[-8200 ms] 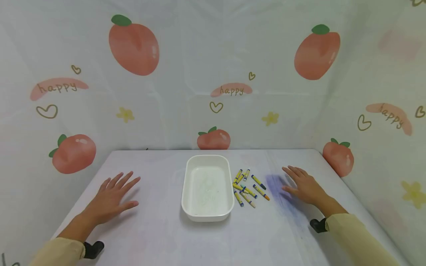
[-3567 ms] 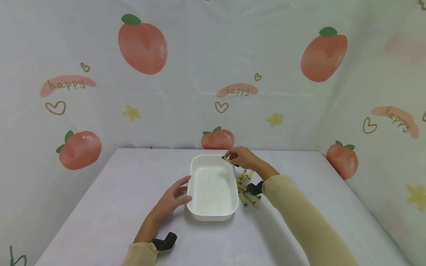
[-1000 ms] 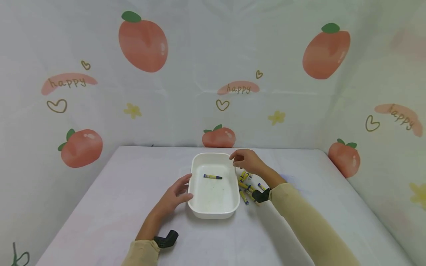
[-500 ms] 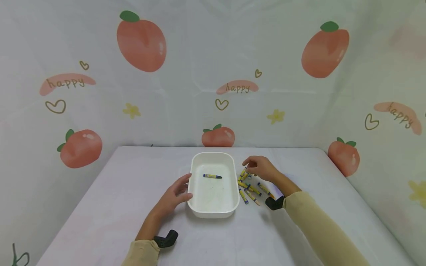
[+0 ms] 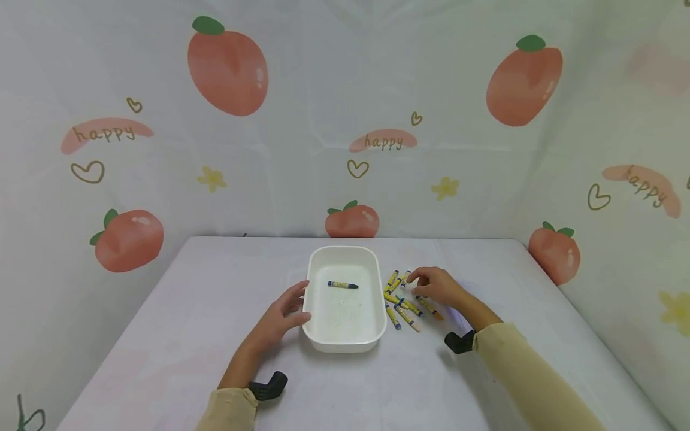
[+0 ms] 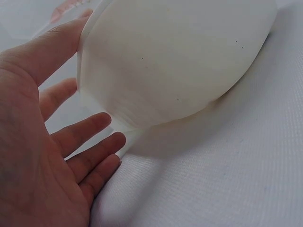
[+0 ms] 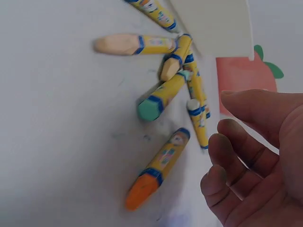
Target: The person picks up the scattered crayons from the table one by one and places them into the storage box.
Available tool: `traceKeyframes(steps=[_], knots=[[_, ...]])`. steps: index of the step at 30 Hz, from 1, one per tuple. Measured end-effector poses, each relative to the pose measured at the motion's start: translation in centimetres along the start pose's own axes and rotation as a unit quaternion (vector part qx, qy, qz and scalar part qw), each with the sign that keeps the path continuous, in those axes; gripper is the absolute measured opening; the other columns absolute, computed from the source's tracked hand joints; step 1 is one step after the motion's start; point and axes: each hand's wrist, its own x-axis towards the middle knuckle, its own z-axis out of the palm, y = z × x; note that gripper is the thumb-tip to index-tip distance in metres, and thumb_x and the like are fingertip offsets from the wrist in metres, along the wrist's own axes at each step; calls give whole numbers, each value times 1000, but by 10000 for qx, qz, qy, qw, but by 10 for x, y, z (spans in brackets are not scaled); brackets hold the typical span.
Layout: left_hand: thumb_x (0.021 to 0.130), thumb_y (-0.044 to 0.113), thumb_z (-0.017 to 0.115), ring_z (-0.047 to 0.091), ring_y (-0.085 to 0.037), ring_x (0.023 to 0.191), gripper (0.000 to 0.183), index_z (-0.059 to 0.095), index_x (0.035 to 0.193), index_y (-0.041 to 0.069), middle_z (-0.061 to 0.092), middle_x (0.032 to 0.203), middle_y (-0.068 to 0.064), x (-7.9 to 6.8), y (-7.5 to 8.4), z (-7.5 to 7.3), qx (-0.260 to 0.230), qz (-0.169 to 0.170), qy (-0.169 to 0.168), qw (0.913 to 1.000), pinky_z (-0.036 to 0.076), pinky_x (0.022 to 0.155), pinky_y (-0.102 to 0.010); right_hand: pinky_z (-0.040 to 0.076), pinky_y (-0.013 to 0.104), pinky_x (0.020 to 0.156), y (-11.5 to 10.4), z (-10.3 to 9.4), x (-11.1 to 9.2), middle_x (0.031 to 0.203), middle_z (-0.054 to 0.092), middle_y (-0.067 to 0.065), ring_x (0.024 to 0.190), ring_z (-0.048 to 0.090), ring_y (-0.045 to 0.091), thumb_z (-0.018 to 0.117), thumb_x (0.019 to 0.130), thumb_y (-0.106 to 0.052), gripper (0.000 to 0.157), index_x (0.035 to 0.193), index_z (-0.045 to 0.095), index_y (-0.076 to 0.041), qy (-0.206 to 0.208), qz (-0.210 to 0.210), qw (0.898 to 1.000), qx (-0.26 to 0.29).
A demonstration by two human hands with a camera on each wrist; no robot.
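On the left of the white worktop [image 5: 194, 311], the left hand [image 5: 280, 314] lies with its grip spread and relaxed, fingers straight, against the left wall of a white plastic tray [image 5: 315, 323]. The left wrist view shows that hand [image 6: 42, 156] with the thumb up along the tray's rim and the other fingers reaching under the curve of the tray [image 6: 175, 61] near its base; they press against it without curling round it. A beige sleeve [image 5: 226, 413] covers the forearm, and a small black piece [image 5: 268, 386] sits at the wrist.

Inside the tray, toward its far half, lies one dark blue crayon [image 5: 342, 285], flat and crosswise.

Just right of the tray, a loose heap of crayons [image 5: 399, 302] in yellow wrappers with blue bands lies on the worktop, some crossing one another. The right wrist view picks out an orange-tipped crayon [image 7: 158, 168], a teal-tipped crayon [image 7: 163, 97] and a peach-tipped crayon [image 7: 135, 44], with the tray's corner [image 7: 213, 23] beyond them.

The right hand [image 5: 438, 286] hovers low at the right edge of the heap, its grip loosely curled and holding nothing. In the right wrist view the fingertips [image 7: 222, 142] are bent inward, near the orange-tipped crayon but apart from it.

Behind the worktop hangs a pale backdrop [image 5: 323, 90] printed with peaches, hearts and the word "happy".
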Motion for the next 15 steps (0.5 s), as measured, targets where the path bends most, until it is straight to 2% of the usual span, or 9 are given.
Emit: traceKeyframes(steps=[2, 9, 13, 15], knots=[[91, 16, 67, 48, -34, 127, 66, 37, 150, 13, 50, 140, -16, -1, -1, -1, 8, 34, -4, 10000, 33, 107, -55, 46, 32, 63, 5, 1, -2, 78, 57, 3, 71, 51, 19, 72, 85, -7, 20, 105, 69, -7, -35, 52, 10000, -53], [91, 7, 64, 44, -45, 128, 65, 35, 148, 0, 44, 142, -28, -12, 38, -3, -149, 67, -99, 9998, 30, 108, -58, 44, 31, 62, 14, 5, -9, 77, 57, 2, 69, 51, 18, 72, 84, -8, 20, 104, 68, -8, -187, 141, 9993, -292], [91, 6, 63, 44, -44, 128, 65, 35, 148, 0, 44, 142, -28, -11, 36, -2, -108, 67, -84, 9999, 30, 108, -58, 44, 31, 61, 15, 4, -13, 77, 57, 1, 69, 50, 17, 73, 82, -7, 22, 104, 68, -8, -223, 145, 9984, -499], [91, 6, 64, 44, -43, 128, 65, 34, 148, 1, 44, 142, -27, -9, 29, -1, -104, 45, -50, 9999, 30, 108, -58, 44, 31, 61, 15, 4, -14, 78, 57, 1, 69, 51, 17, 74, 82, -6, 24, 105, 68, -9, -244, 193, 9976, -615]])
